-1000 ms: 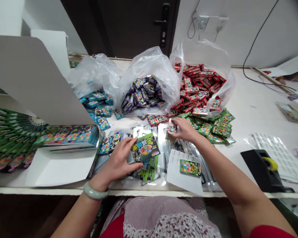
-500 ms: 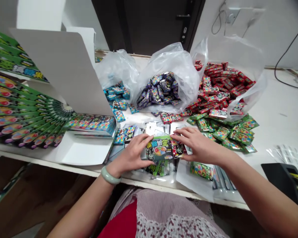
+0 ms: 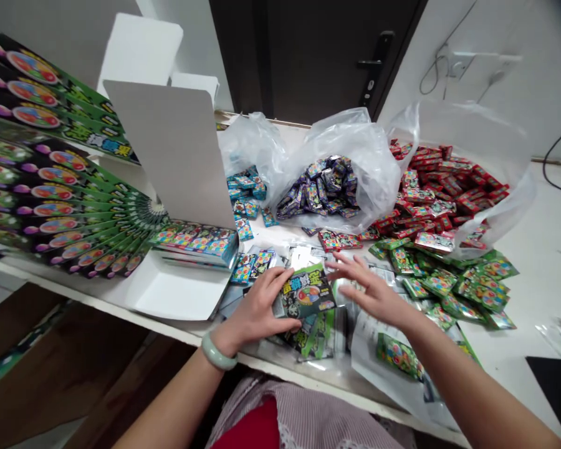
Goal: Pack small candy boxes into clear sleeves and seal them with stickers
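Note:
My left hand [image 3: 257, 305] grips a green printed pouch [image 3: 306, 293] by its left edge, just above a pile of flat pouches [image 3: 315, 330] at the table's front. My right hand [image 3: 371, 290] hovers to the right of the pouch with fingers spread and nothing in it. Small red sachets [image 3: 336, 239] lie just beyond both hands. A green bangle [image 3: 216, 355] circles my left wrist.
Three clear plastic bags hold blue sachets [image 3: 243, 187], purple sachets [image 3: 320, 187] and red sachets [image 3: 442, 184]. Loose green sachets [image 3: 453, 284] spread to the right. An open white carton [image 3: 177, 162] with packed rows and fanned green display boxes [image 3: 51, 206] fill the left. A dark door [image 3: 318, 56] stands behind.
My right hand carried a small red sachet to the pouch, then let go and opened. The view swung left, showing more of the fanned green boxes.

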`<act>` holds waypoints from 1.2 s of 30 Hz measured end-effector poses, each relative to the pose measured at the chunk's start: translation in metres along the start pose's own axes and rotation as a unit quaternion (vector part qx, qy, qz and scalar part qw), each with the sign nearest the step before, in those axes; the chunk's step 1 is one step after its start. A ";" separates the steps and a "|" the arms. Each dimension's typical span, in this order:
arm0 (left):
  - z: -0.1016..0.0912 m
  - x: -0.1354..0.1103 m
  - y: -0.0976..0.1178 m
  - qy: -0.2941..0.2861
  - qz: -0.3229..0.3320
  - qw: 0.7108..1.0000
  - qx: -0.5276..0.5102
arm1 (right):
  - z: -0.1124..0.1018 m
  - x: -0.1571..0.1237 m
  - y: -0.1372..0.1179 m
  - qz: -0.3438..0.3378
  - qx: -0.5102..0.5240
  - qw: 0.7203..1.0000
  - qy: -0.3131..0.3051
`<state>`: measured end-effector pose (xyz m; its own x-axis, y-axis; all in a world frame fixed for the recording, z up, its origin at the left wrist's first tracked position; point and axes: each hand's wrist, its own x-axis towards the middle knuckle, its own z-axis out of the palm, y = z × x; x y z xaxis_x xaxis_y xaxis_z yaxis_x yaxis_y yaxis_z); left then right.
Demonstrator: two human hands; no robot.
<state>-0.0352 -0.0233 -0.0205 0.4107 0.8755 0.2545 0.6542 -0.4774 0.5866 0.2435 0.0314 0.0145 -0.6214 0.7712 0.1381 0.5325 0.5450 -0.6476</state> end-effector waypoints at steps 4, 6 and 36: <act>-0.012 -0.006 -0.008 0.018 -0.017 1.000 0.017 | 0.008 0.069 0.030 0.141 -0.090 0.986 0.007; -0.016 -0.008 -0.011 0.024 -0.017 0.999 0.019 | 0.024 0.109 0.040 0.163 -0.134 0.977 -0.023; -0.017 -0.027 -0.035 0.042 -0.036 0.998 -0.016 | 0.083 0.183 0.052 0.264 -0.353 0.897 -0.042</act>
<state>-0.0802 -0.0285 -0.0349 0.3073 0.9115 0.2735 0.6588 -0.4111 0.6300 0.1100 0.1737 -0.0557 -0.2013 0.9716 -0.1247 0.9777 0.2070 0.0341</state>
